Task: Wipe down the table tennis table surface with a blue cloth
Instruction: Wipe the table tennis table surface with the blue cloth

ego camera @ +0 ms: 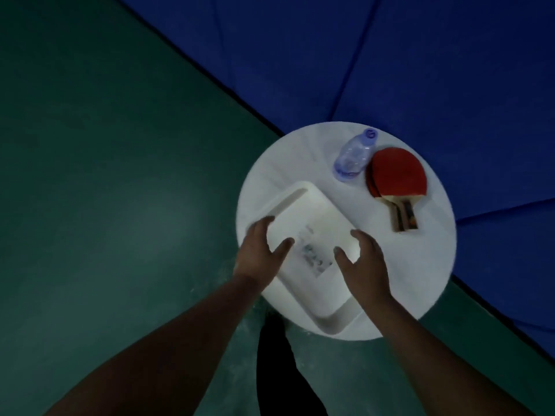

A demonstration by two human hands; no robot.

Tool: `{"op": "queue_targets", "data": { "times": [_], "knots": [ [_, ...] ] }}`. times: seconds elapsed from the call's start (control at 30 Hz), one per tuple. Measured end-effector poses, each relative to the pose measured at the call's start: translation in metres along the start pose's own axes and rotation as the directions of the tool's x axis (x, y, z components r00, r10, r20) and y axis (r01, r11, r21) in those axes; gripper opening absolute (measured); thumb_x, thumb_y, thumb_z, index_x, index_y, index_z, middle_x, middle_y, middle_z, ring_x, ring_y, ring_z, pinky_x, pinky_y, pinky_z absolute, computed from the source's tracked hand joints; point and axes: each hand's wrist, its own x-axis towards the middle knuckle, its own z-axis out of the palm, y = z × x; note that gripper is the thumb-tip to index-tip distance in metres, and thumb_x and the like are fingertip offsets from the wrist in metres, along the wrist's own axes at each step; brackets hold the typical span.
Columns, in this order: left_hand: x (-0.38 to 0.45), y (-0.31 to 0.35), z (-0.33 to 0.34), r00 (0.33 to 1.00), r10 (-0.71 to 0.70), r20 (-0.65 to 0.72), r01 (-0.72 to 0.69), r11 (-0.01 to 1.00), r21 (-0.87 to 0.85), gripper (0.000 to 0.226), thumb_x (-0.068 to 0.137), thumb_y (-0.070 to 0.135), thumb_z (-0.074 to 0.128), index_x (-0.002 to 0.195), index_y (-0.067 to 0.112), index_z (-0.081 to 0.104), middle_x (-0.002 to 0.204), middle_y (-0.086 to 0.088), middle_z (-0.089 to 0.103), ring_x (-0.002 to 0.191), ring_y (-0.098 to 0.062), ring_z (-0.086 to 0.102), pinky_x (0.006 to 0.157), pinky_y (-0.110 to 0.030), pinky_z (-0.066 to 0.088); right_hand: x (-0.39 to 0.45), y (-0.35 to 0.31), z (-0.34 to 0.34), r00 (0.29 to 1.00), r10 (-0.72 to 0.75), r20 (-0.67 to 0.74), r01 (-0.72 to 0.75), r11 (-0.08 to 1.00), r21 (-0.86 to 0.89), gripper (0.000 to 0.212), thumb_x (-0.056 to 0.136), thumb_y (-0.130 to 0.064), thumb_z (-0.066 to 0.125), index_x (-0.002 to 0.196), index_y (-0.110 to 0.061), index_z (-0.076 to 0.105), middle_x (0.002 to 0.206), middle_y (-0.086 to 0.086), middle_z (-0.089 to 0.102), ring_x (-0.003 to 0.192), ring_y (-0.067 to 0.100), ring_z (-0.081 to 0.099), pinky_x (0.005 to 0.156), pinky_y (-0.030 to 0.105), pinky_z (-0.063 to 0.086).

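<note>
While no blue cloth shows anywhere, I judge the wiping hasn't started. Landmark: round white tabletop (420, 265).

Beyond it, blue padded panels (420, 70); on its near-left side, green floor (105, 175). Can't tell whether any of this is the table tennis table; no net or lines visible.

White lidded box (315, 217) lies on the tabletop's near-left part, label on top. Cloth may be inside, just a guess.

My left hand (258, 250) is at the box's left edge, fingers spread, thumb over the lid. My right hand (365, 259) is at its right side, fingers loosely apart. Neither clamps anything; contact unclear, some blur.

Red paddles (396, 172), stacked on the tabletop's far-right part. Clear bottle (351, 157) just left of them, blue cap.

Left: get the cloth, reach the table, wipe it all.
</note>
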Motion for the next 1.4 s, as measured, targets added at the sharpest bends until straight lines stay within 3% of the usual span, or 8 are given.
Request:
{"op": "queue_targets", "data": {
  "times": [0.17, 0.3, 0.63, 0.83, 1.0, 1.17, 1.3, 1.4],
  "knots": [
    [-0.118, -0.071, -0.067, 0.978, -0.173, -0.118, 0.169, 0.985, -0.044, 0.071, 0.084, 0.056, 0.058, 0.137, 0.010, 0.055, 0.135, -0.011, 0.060, 0.126, -0.027, 0.055, 0.105, -0.031, 0.039, -0.085, -0.050, 0.052, 0.937, -0.216, 0.274, 0.247, 0.965, -0.086, 0.048, 0.092, -0.029, 0.070, 0.135, -0.013, 0.057, 0.138, 0.005, 0.057, 0.130, 0.023, 0.049, 0.107, 0.031, 0.038],
    [-0.238, -0.137, -0.112, 0.882, -0.352, -0.314, 0.298, 0.932, -0.208, 0.055, 0.091, 0.045, 0.067, 0.136, 0.015, 0.057, 0.134, -0.004, 0.061, 0.126, -0.020, 0.056, 0.105, -0.031, 0.042, -0.169, -0.088, 0.092, 0.770, -0.293, 0.566, 0.450, 0.879, -0.158, 0.053, 0.093, -0.036, 0.067, 0.141, -0.018, 0.052, 0.142, 0.002, 0.053, 0.132, 0.019, 0.047, 0.108, 0.028, 0.036],
    [-0.642, -0.238, -0.105, 0.287, -0.764, -0.578, 0.234, 0.641, -0.731, 0.043, 0.093, 0.037, 0.068, 0.134, 0.027, 0.058, 0.133, 0.012, 0.058, 0.123, -0.003, 0.051, 0.100, -0.025, 0.041, -0.461, -0.120, 0.175, 0.176, -0.404, 0.898, 0.873, 0.485, 0.047, 0.047, 0.090, -0.030, 0.072, 0.133, -0.024, 0.057, 0.125, -0.012, 0.061, 0.121, 0.008, 0.056, 0.104, 0.026, 0.040],
    [-0.855, -0.252, -0.043, -0.129, -0.860, -0.493, 0.074, 0.487, -0.870, 0.034, 0.093, 0.032, 0.069, 0.123, 0.040, 0.056, 0.128, 0.016, 0.061, 0.117, -0.002, 0.056, 0.099, -0.026, 0.045, -0.657, -0.099, 0.215, -0.163, -0.263, 0.951, 0.906, 0.343, 0.250, 0.036, 0.088, -0.019, 0.075, 0.120, -0.028, 0.060, 0.118, -0.011, 0.067, 0.116, 0.005, 0.060, 0.099, 0.020, 0.036],
    [-0.954, -0.248, -0.013, -0.368, -0.869, -0.331, -0.125, 0.399, -0.908, 0.033, 0.094, 0.027, 0.067, 0.111, 0.051, 0.054, 0.121, 0.017, 0.059, 0.112, -0.005, 0.056, 0.094, -0.023, 0.044, -0.789, -0.084, 0.236, -0.382, -0.076, 0.921, 0.883, 0.265, 0.388, 0.034, 0.089, -0.016, 0.073, 0.115, -0.033, 0.059, 0.117, -0.013, 0.067, 0.110, -0.007, 0.059, 0.096, 0.014, 0.040],
    [-1.008, -0.266, -0.013, -0.521, -0.833, -0.186, -0.304, 0.385, -0.872, 0.033, 0.093, 0.019, 0.069, 0.113, 0.045, 0.061, 0.121, 0.021, 0.062, 0.114, -0.007, 0.061, 0.101, -0.033, 0.048, -0.897, -0.094, 0.259, -0.495, -0.076, 0.866, 0.823, 0.280, 0.495, 0.039, 0.089, -0.011, 0.073, 0.111, -0.041, 0.061, 0.108, -0.022, 0.071, 0.107, -0.008, 0.062, 0.098, 0.014, 0.045],
    [-1.051, -0.314, -0.034, -0.562, -0.822, -0.093, -0.403, 0.371, -0.836, 0.033, 0.092, 0.014, 0.069, 0.114, 0.038, 0.064, 0.121, 0.010, 0.066, 0.116, -0.004, 0.062, 0.105, -0.039, 0.049, -0.981, -0.093, 0.304, -0.582, 0.005, 0.813, 0.785, 0.265, 0.560, 0.036, 0.090, -0.013, 0.072, 0.112, -0.039, 0.062, 0.111, -0.035, 0.065, 0.106, -0.007, 0.062, 0.096, 0.013, 0.045],
    [-1.099, -0.353, -0.057, -0.590, -0.807, -0.042, -0.415, 0.347, -0.841, 0.032, 0.093, 0.016, 0.069, 0.112, 0.040, 0.064, 0.118, 0.009, 0.067, 0.114, -0.002, 0.063, 0.105, -0.040, 0.050, -1.050, -0.089, 0.357, -0.593, 0.097, 0.799, 0.791, 0.258, 0.555, 0.039, 0.090, -0.012, 0.072, 0.112, -0.042, 0.060, 0.108, -0.033, 0.065, 0.104, -0.003, 0.064, 0.099, 0.027, 0.049]
  ]
}}
